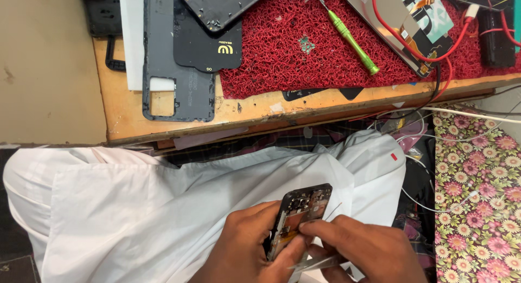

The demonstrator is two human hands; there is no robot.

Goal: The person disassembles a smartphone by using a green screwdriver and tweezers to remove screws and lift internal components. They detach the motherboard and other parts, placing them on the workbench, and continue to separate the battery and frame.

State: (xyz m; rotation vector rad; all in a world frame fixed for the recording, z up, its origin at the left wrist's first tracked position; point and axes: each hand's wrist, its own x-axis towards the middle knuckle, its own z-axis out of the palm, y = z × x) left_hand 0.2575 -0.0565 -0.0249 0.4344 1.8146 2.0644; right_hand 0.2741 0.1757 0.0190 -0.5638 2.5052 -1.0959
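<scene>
A wooden workbench [255, 112] topped with a red looped mat [282, 49] fills the upper view, above a lap draped in white cloth [163, 207], where an opened smartphone [299, 218] with its back removed, dark frame and exposed boards and copper-coloured parts showing, stands tilted between two hands. The left hand [244, 250] is closed around the phone's lower edge, while the right hand [369, 250] pinches metal tweezers [317, 263] against its side. On the bench lie a grey phone back cover [163, 71], a black panel bearing a small yellow logo [209, 49], a green-handled screwdriver [350, 38] and a display panel [401, 27] with a teal label, crossed by red wires [412, 49].
</scene>
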